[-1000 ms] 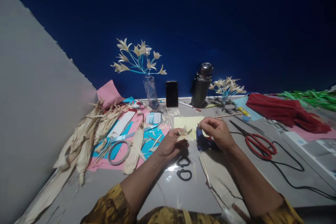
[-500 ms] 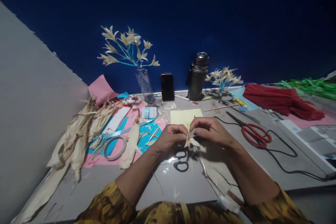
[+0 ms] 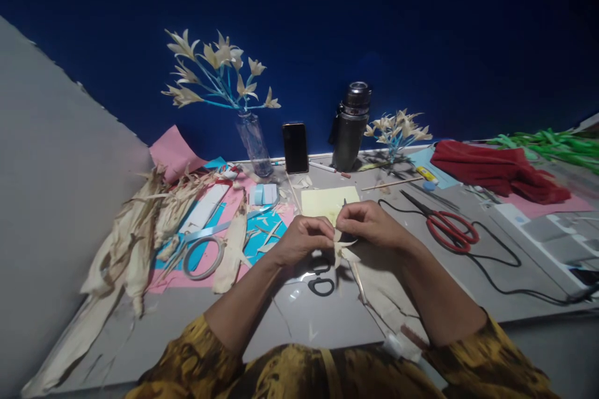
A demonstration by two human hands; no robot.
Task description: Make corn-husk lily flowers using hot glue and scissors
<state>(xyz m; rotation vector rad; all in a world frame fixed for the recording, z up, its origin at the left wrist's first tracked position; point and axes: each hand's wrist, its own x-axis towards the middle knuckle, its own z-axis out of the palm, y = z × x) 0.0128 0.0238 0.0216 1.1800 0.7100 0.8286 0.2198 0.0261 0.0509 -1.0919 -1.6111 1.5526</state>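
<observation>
My left hand [image 3: 305, 240] is closed in a pinch on a pale corn-husk flower [image 3: 345, 253], whose pointed petals hang down between my hands. Right beside it, at the flower's base, my right hand [image 3: 374, 224] is also pinched; whatever sits between its fingertips is hidden. Below the flower lie scissors with black handles [image 3: 321, 287], partly covered by my left hand. A yellow paper sheet [image 3: 322, 199] lies just beyond my fingers. Under my right forearm is a flat piece of husk [image 3: 388, 290] beside a thin stick.
Left are dried corn husks [image 3: 112, 255], a tape roll [image 3: 204, 258] and blue and pink paper. A vase [image 3: 255, 143] of husk flowers, a phone [image 3: 295, 148] and a thermos [image 3: 350, 128] stand behind. Right are red-handled scissors [image 3: 452, 230], a black cord and a red cloth [image 3: 498, 171].
The view has shifted slightly. My hands stay together at the flower, which has turned a little so its petals spread differently. My right fingertips have curled in closer.
</observation>
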